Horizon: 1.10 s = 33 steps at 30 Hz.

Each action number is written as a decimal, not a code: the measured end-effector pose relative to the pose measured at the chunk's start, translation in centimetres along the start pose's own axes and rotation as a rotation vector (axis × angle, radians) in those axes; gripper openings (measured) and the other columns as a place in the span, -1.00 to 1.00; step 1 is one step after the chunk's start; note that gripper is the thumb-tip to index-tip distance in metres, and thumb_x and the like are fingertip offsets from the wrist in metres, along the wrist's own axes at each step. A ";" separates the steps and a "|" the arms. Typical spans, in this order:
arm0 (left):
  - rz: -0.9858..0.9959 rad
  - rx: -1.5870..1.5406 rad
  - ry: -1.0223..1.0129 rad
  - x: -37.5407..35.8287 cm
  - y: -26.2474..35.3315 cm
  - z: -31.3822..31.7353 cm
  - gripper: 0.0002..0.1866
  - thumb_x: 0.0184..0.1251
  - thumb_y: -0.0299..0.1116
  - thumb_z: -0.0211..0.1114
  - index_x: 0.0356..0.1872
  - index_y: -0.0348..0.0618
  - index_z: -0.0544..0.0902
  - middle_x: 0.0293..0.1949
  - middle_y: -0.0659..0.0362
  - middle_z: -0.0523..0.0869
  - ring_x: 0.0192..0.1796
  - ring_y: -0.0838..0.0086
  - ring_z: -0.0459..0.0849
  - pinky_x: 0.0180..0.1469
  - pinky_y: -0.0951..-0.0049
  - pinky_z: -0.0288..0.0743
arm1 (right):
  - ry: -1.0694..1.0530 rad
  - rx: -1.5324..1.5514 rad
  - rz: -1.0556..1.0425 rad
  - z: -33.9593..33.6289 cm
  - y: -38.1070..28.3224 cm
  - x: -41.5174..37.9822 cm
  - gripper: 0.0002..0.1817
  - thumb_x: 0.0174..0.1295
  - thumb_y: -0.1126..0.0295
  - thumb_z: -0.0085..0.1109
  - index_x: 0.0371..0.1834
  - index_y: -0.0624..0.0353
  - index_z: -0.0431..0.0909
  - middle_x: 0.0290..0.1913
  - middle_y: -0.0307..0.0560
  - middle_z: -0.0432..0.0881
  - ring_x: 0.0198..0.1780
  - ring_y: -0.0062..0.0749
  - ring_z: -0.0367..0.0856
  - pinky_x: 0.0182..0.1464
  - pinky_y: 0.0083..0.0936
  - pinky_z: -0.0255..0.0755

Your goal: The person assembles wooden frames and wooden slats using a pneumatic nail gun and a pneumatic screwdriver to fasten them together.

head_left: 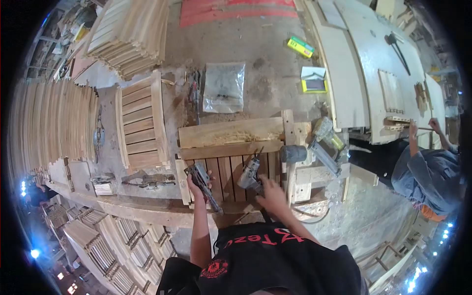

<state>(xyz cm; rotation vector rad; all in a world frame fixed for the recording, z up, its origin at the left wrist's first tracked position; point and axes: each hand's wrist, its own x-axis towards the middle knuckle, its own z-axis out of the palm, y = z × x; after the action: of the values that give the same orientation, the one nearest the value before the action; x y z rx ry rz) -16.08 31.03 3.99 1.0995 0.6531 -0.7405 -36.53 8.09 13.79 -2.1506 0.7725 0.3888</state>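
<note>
My left hand [197,188] is closed around a bundle of long, dark metal fittings [202,183], whose exact kind I cannot make out. It is above the left part of a slatted wooden panel [226,179]. My right hand [272,197] grips the handle end of a power drill [250,174], its fingers partly hidden. The drill's bit points away from me, toward a wooden rail [231,149] at the panel's far side. Just right of the bit, a dark mallet head [294,154] rests by the panel's corner.
Another slatted panel [141,123] lies left, beside tall stacks of wooden slats [54,123]. Beyond the work are a clear plastic bag [223,88] and yellow-green boxes [301,46]. A nail gun [324,142] lies right. Further right, a co-worker [425,172] works at a pale table [378,59].
</note>
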 end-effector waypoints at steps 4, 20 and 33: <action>-0.054 -0.064 0.000 0.3 -0.2 -0.4 -0.33 0.34 0.29 -0.19 0.09 -0.06 0.52 -0.21 -0.06 0.76 -0.47 0.10 0.72 -0.72 0.43 0.40 | 0.048 -0.124 0.048 6.1 1.5 2.8 -0.07 -0.09 0.24 0.42 0.34 0.33 0.11 -0.02 0.32 0.51 -0.12 0.20 0.63 -0.13 -0.03 0.53; 0.007 -0.073 0.112 -0.2 -0.3 0.1 -0.32 0.37 0.29 -0.20 0.08 -0.10 0.54 -0.30 -0.05 0.76 -0.46 0.11 0.75 -0.72 0.44 0.42 | 0.299 0.705 0.093 -18.1 -2.7 17.0 -0.46 0.00 0.33 0.43 0.04 0.34 0.48 -0.19 0.03 0.68 -0.20 -0.21 0.70 -0.25 -0.32 0.58; -0.075 -0.168 0.045 0.4 -1.0 -1.4 -0.26 0.36 0.29 -0.19 0.20 -0.16 0.48 -0.19 -0.16 0.73 -0.44 0.01 0.74 -0.76 0.41 0.45 | 0.395 -0.407 0.143 -11.6 -1.8 25.6 -0.38 0.09 0.14 0.36 0.11 0.30 0.37 -0.02 0.26 0.58 -0.06 0.27 0.59 -0.06 0.00 0.47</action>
<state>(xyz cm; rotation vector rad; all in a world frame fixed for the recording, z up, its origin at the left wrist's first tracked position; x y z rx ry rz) -16.77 32.01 2.68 0.9437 0.7842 -0.7138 -15.51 -10.13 9.22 -2.6050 1.1519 0.2054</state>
